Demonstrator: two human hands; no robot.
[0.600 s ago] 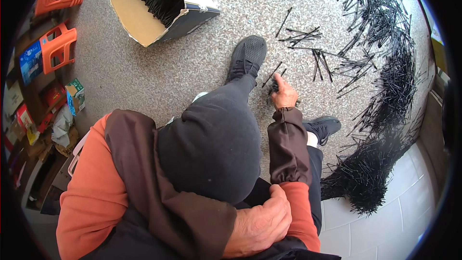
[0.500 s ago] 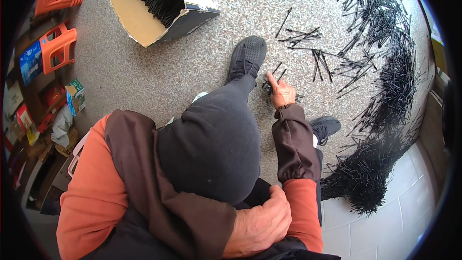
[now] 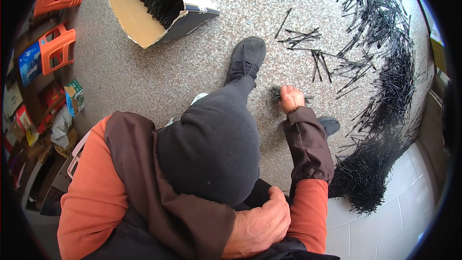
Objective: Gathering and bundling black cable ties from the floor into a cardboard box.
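Note:
My right hand (image 3: 291,99) is closed round a small bundle of thin black sticks (image 3: 275,93), whose ends show on both sides of the fist. It is over the speckled floor, between my two dark shoes, and the bundle is slightly blurred. My left hand (image 3: 260,224) rests in my lap beside my right forearm, fingers curled together, with nothing seen in them. To the right of my right hand, several loose black sticks (image 3: 321,65) lie scattered on the floor. A long heap of the same sticks (image 3: 397,82) curves down the right side.
An open cardboard box (image 3: 144,17), tipped toward me, holds many black sticks at the upper left. Orange plastic stools (image 3: 57,48) and assorted small boxes (image 3: 73,97) line the left edge. My forward shoe (image 3: 248,58) stands between the box and the scattered sticks.
My right hand has moved a little to the right and closed; its extended index finger has folded in round the sticks that lay by it. My left hand has not moved.

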